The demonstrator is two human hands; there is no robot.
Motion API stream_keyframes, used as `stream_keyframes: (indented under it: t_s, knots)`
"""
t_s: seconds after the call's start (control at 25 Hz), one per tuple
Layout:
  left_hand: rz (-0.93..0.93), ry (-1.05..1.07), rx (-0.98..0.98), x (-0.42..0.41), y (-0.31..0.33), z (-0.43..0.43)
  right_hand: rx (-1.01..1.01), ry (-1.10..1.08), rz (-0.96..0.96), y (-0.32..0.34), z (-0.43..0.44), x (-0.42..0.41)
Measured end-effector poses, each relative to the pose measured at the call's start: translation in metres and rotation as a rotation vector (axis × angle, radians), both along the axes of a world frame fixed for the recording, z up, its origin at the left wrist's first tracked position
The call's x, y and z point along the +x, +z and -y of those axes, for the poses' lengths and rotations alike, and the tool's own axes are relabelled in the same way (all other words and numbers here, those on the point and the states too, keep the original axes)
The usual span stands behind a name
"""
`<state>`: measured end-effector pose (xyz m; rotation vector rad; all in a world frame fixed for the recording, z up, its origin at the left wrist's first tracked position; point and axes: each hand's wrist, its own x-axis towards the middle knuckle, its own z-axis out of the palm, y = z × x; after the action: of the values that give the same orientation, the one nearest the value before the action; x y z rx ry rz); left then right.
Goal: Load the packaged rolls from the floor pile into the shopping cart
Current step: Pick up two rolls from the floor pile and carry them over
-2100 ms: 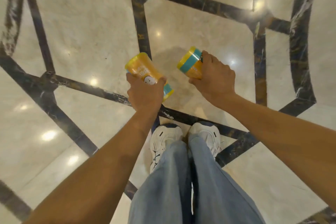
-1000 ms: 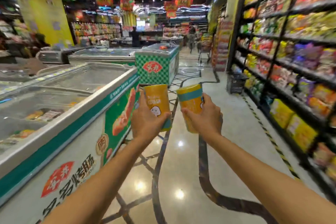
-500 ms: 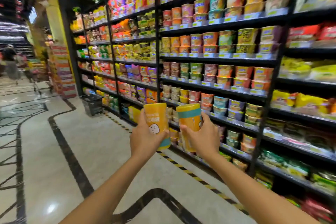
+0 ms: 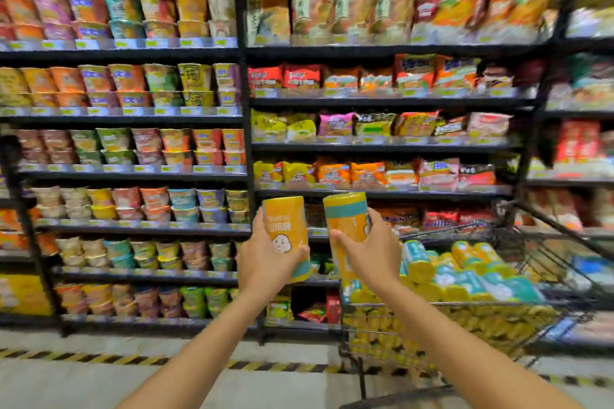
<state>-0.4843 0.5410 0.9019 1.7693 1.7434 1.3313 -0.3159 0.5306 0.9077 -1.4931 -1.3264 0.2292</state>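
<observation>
Left hand (image 4: 265, 264) grips an upright yellow packaged roll (image 4: 285, 226), with fingers and thumb wrapped round its lower half. Right hand (image 4: 370, 256) grips a second roll (image 4: 346, 217) the same way. The two rolls are held side by side, slightly apart, just left of the shopping cart (image 4: 551, 262), which contains stacked rolls (image 4: 465, 276).

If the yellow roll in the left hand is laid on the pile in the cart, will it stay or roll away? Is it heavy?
Probably light: the left hand holds the yellow roll upright by its lower half alone. Its round shape may let it roll, yet the piled rolls in the cart lie sideways, seemingly settled.
</observation>
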Motion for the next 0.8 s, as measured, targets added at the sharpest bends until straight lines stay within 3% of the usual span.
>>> stream_keyframes:
  t_s: [0.36,0.8]
  knots:
    - [0.030,-0.182,-0.045,0.225,-0.022,-0.079,-0.065,-0.212,-0.002,-0.024,-0.042,0.226]
    - [-0.014,-0.226,-0.127,0.346,-0.067,-0.269,-0.193,-0.298,-0.005,-0.070,-0.215,0.351]
